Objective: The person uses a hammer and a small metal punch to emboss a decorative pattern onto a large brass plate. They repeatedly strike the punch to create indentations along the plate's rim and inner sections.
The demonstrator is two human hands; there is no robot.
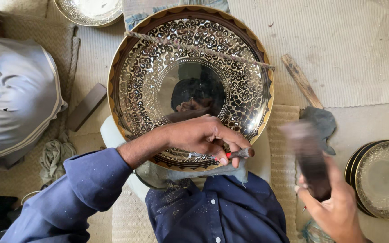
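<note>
Woven mats (361, 54) cover the floor, and a large engraved brass plate (190, 85) leans upright at the middle, a rope (199, 48) stretched across its far part. Left hand (203, 135) pinches a thin chisel (235, 155) against the plate's near rim. Right hand (334, 207), near right, grips a blurred dark wooden mallet (309, 157). More engraved plates (383, 180) are stacked at the right.

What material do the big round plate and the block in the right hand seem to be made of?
The big plate looks like polished metal, perhaps brass: mirror-bright centre, golden rim, fine engraved leaf pattern. The block in the right hand seems to be dark wood, but it is blurred, so this is uncertain.
</note>
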